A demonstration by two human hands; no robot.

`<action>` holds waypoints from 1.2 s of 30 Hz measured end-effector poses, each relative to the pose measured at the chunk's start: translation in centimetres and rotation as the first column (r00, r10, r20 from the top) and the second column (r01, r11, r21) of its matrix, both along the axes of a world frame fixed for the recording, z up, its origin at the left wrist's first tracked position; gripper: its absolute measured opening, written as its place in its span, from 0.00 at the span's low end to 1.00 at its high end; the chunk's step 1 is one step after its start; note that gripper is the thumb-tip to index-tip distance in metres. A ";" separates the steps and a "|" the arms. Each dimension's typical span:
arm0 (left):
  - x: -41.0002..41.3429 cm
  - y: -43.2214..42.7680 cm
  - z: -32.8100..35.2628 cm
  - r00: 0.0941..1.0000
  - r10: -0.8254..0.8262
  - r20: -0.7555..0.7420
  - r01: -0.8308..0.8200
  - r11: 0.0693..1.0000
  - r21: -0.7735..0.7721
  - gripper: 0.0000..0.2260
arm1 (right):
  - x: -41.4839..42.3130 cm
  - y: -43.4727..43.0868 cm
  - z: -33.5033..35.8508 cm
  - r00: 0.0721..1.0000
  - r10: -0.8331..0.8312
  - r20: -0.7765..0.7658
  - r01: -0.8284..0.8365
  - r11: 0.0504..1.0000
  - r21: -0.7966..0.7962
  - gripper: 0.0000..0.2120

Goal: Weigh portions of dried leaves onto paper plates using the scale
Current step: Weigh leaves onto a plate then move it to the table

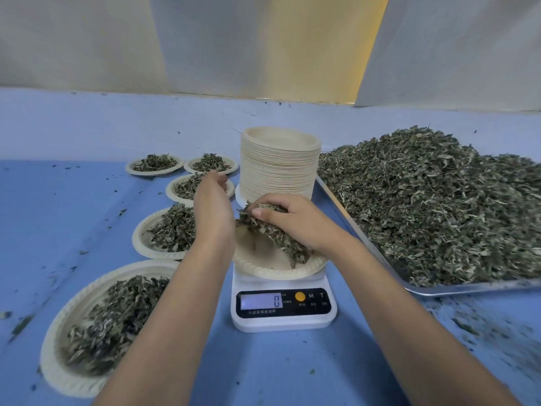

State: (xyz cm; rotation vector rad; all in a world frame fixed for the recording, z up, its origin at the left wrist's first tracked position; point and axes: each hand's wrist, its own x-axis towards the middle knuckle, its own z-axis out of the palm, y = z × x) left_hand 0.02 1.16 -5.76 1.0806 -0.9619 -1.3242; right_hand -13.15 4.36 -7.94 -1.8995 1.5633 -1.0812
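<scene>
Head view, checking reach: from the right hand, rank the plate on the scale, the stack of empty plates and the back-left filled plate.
1. Plate on the scale, directly under the right hand.
2. Stack of empty plates, just behind.
3. Back-left filled plate, far left.

Blue table cover, white drapes behind, yellow-lit gap between them

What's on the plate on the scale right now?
The plate shows bare paper near its front rim. The right hand grips a clump of dried leaves over it. The hand and clump cover its far part.
</scene>
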 end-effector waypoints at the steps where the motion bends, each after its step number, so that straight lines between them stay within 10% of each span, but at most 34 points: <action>1: 0.0 0.0 0.0 1.000 0.005 0.004 -0.005 1.000 -0.004 0.12 | 0.0 0.0 0.1 1.000 -0.001 0.009 0.001 1.000 0.006 0.08; 36: -0.1 0.9 0.2 0.998 -0.050 0.025 0.049 0.999 0.015 0.13 | 0.1 -0.1 1.3 0.974 -0.162 0.160 0.185 0.973 -0.142 0.11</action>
